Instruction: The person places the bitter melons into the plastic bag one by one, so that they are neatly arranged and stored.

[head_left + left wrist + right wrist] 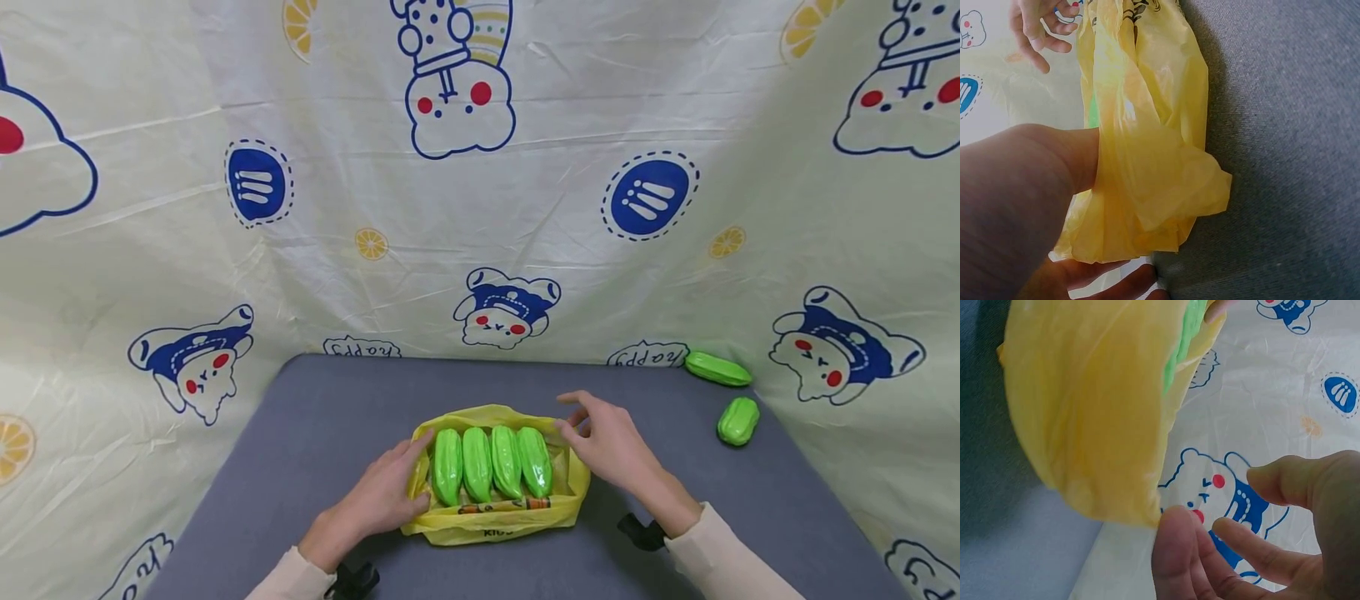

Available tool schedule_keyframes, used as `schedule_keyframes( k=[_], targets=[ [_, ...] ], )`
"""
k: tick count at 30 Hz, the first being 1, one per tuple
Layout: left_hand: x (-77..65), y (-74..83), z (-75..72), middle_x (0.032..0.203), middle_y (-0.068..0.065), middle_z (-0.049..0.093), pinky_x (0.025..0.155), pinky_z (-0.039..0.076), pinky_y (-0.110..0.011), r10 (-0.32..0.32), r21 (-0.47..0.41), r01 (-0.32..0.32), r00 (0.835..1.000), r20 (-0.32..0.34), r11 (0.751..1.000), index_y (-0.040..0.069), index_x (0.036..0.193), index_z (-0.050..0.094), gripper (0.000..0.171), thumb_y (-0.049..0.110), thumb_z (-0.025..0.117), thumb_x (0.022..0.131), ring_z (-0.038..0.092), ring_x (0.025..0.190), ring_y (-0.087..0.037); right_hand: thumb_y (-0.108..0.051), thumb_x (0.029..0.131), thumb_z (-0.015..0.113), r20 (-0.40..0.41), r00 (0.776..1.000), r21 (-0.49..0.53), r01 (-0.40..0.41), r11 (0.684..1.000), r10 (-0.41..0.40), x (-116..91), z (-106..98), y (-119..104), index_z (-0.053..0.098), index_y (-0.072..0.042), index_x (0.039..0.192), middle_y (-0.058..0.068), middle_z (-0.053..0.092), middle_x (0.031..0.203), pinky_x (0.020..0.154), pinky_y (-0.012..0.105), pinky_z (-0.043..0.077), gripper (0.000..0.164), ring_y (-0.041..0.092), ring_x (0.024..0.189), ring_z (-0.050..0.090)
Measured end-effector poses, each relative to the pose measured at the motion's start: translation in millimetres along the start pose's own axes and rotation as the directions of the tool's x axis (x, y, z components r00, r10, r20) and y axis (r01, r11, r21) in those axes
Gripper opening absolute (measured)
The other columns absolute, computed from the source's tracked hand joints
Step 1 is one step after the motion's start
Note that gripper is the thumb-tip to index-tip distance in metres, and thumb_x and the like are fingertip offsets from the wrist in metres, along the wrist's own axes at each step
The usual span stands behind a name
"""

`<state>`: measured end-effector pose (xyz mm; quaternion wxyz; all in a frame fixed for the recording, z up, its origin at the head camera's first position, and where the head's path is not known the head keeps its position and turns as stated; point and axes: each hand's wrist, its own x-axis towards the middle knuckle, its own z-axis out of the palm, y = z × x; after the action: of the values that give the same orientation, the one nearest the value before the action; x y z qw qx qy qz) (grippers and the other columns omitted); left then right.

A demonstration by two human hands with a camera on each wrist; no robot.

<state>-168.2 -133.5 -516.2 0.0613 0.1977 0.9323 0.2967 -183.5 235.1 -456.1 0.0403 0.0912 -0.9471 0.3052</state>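
Note:
A yellow plastic bag (495, 527) lies on the table with its mouth spread wide. Side by side inside it are several shiny green cucumber-like vegetables (477, 463). My left hand (385, 487) holds the bag's left end. Its thumb reaches behind the bag wall (1141, 156) in the left wrist view, and the fingers show past the bag's lower edge. At the bag's back right corner, my right hand (603, 437) has its fingers loosely bent and apart. One fingertip is close to the bag's edge (1147, 512) in the right wrist view; whether it touches is hard to tell.
Two more green vegetables lie at the table's right: a long one (717, 369) by the back edge and a shorter-looking one (738, 421) nearer. A printed white sheet (540, 192) hangs behind and beside the grey table (300, 433).

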Motion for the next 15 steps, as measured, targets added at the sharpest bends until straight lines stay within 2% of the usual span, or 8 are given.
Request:
schedule_keyframes(
  k=[7, 15],
  targets=[
    [1.3, -0.2, 0.0, 0.171, -0.028, 0.058, 0.122, 0.052, -0.076, 0.012, -0.004, -0.012, 1.000, -0.004, 1.000, 0.007, 0.181, 0.040, 0.097, 0.013, 0.084, 0.095, 0.060, 0.153, -0.055, -0.023, 0.114, 0.076, -0.060, 0.998, -0.026, 0.010, 1.000, -0.011, -0.2, -5.6, 12.3, 0.074, -0.008, 0.150, 0.011, 0.084, 0.116, 0.074, 0.038, 0.064, 0.039, 0.019, 0.092, 0.077],
    [-0.2, -1.5, 0.8, 0.172, -0.029, 0.057, 0.122, 0.051, -0.078, 0.000, -0.016, 0.000, 1.000, 0.000, 1.000, 0.006, 0.181, 0.041, 0.096, 0.014, 0.084, 0.095, 0.059, 0.154, -0.057, -0.025, 0.115, 0.075, -0.101, 0.995, -0.017, 0.000, 1.000, -0.002, -4.7, -10.8, 28.9, 0.074, -0.009, 0.151, 0.013, 0.083, 0.120, 0.075, 0.039, 0.064, 0.040, 0.023, 0.097, 0.078]
  ],
)
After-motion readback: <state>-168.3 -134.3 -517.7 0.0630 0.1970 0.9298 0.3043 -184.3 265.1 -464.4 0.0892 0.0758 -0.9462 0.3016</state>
